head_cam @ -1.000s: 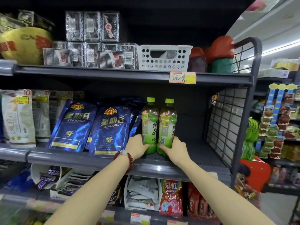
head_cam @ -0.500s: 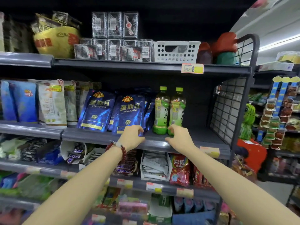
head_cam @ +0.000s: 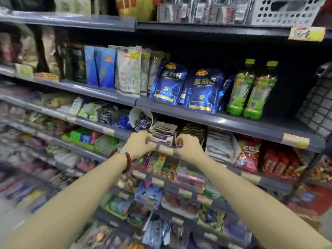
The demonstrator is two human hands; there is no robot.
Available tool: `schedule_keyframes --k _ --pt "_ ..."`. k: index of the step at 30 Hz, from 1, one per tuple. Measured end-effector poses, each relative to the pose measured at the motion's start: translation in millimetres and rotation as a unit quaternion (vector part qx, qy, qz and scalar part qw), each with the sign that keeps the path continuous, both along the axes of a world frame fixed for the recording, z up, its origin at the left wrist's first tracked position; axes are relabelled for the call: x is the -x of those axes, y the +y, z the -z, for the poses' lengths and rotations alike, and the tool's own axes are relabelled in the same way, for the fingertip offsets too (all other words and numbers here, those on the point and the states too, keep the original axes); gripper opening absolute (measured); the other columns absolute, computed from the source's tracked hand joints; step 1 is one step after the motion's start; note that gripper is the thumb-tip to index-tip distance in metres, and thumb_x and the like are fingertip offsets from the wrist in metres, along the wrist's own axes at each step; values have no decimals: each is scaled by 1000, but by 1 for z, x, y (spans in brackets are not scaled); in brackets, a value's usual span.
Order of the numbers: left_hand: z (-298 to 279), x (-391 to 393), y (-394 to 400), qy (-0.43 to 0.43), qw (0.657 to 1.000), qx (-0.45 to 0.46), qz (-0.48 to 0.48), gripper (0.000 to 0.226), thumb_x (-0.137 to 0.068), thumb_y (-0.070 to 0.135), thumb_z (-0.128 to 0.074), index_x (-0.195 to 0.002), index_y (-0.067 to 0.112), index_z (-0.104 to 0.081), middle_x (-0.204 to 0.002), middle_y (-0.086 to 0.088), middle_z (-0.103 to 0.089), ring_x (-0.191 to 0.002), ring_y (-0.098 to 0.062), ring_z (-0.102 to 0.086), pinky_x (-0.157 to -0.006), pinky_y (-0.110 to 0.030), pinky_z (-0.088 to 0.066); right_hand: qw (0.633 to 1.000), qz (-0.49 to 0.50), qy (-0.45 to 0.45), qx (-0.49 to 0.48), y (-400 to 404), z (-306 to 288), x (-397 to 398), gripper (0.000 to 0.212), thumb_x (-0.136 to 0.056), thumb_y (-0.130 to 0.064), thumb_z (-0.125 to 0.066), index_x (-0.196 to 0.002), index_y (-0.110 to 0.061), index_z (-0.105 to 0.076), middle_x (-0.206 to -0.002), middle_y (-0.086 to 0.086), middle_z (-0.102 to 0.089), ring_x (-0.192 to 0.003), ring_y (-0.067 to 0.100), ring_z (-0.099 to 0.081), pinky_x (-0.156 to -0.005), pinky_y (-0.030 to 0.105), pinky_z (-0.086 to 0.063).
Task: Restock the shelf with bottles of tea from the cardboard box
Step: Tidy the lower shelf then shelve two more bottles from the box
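two tea bottles (head_cam: pixel 250 89) stood upright on shelf (head_cam: pixel 233 121), label out; your left hand (head_cam: pixel 139 147), right hand (head_cam: pixel 188 147) empty, fingers loosely curled.

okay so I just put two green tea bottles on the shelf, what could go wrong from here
1. The two tea bottles stand close to the front lip of the shelf; a bump could tip them off.
2. They stand right beside the blue pouches, so pushing in more bottles may shove those over.
3. Both hands, left hand and right hand, are empty and low, and the view is blurred: a hasty reach could knock stock.

Head camera, close, facing forward-down at shelf (head_cam: pixel 233 121).
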State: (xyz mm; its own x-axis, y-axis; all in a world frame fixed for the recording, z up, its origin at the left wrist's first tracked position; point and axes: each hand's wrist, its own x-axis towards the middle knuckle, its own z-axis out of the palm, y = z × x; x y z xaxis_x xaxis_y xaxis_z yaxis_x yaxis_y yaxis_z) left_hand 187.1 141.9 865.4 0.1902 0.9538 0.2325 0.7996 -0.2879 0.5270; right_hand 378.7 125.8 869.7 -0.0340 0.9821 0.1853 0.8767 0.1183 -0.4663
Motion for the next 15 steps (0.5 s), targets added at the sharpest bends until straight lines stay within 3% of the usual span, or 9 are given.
schedule_keyframes --k 4,7,10,15 --pt "26 43 -9 19 998 43 -47 37 -80 26 -69 -111 7 -64 -108 -12 -68 -102 -25 -63 -86 -32 -49 998 -51 6 36 6 31 47 34 -81 -21 -67 -112 -7 -61 -108 14 -65 -103 29 -59 -82 34 -49" --pt "47 64 -7 26 994 60 -85 35 -82 27 -67 -110 7 -65 -110 -12 -69 -103 -25 -63 -87 -30 -46 994 -92 15 62 22 58 73 36 -81 -20 -67 -115 -9 -60 -107 10 -65 -103 25 -59 -70 28 -46" --pt "64 75 -5 15 991 81 -102 36 -83 28 -67 -111 8 -64 -111 -12 -68 -101 -24 -64 -85 -30 -48 990 -113 32 79 30 75 87 42 -82 -24 -69 -119 -9 -58 -113 9 -63 -104 26 -58 -77 30 -47" --pt "131 86 7 1 987 98 -130 33 -83 25 -66 -109 4 -65 -105 -14 -69 -96 -26 -65 -81 -31 -50 981 -147 46 114 55 141 105 42 -85 -28 -67 -121 -8 -57 -111 10 -64 -101 25 -61 -76 30 -48"
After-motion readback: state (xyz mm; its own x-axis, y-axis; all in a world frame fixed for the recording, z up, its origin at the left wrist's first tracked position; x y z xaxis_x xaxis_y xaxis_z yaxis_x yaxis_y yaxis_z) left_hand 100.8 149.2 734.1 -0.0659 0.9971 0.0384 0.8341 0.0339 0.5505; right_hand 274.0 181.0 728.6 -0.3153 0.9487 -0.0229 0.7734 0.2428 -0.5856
